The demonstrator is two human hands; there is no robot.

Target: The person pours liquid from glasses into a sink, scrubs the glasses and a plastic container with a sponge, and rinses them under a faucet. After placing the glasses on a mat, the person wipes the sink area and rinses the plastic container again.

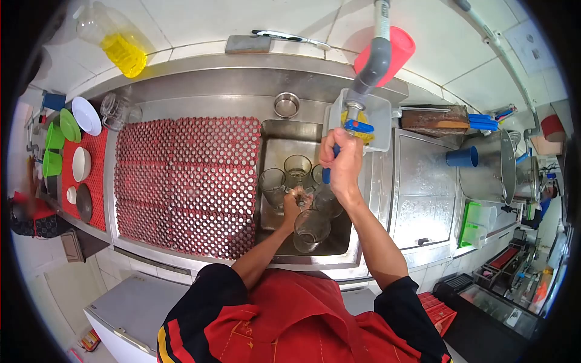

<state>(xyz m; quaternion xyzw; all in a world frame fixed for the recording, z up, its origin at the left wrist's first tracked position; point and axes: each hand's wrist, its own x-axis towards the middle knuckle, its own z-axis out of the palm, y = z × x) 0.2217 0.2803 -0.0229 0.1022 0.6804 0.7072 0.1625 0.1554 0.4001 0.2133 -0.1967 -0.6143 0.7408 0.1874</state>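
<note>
Down in the steel sink (pixel 266 242), my left hand (pixel 294 204) is among several clear glass jugs. Its fingers are closed, apparently around the handle of the nearest glass jug (pixel 312 227); the grip is partly hidden. Another glass jug (pixel 298 166) stands just beyond that hand, and one more glass jug (pixel 272 183) is to its left. My right hand (pixel 342 160) is raised above the sink's right edge, closed around a blue handle (pixel 327 175) whose other end I cannot make out. The fingers are right at the tap's blue lever (pixel 359 126), below the grey pipe (pixel 374 63).
Red perforated mats (pixel 187 181) cover the left drainboard. Behind the tap sits a white tub (pixel 380 121) with something yellow inside. A steel bowl (pixel 287 105) rests behind the sink. To the right are a blue cup (pixel 462 156) and a large steel pot (pixel 490 166). Another person (pixel 36 212) is at far left.
</note>
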